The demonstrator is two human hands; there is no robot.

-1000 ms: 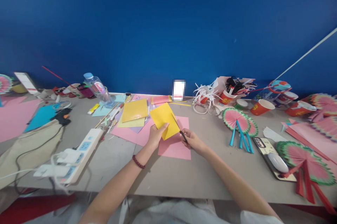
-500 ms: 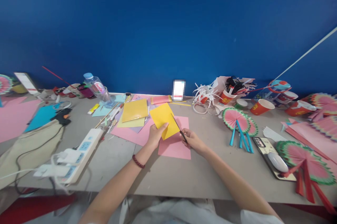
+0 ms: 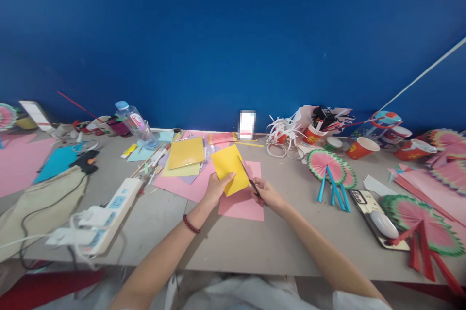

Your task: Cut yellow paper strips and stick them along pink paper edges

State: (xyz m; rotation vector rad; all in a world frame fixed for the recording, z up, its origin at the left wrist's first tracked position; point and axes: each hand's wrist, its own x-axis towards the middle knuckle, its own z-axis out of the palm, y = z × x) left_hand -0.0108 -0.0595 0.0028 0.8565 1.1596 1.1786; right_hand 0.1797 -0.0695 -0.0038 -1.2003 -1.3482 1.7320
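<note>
My left hand [image 3: 214, 188] pinches the lower edge of a yellow paper sheet [image 3: 230, 168], holding it tilted above the grey table [image 3: 233, 244]. My right hand [image 3: 265, 191] is closed round the dark handles of a pair of scissors [image 3: 247, 175], whose blades lie against the right edge of the yellow sheet. A pink sheet [image 3: 244, 198] lies flat on the table just under both hands. A red bead bracelet [image 3: 191, 224] is on my left wrist.
A stack of yellow and pink papers [image 3: 184, 159] lies left of my hands. A white power strip [image 3: 109, 210] and a water bottle [image 3: 136, 123] are further left. Pink paper fans [image 3: 329, 166], red cups [image 3: 362, 147], a phone [image 3: 378, 217] and paper scraps sit to the right.
The yellow sheet has shifted slightly to the right and down with my left hand. The scissors have stayed at its right edge.
</note>
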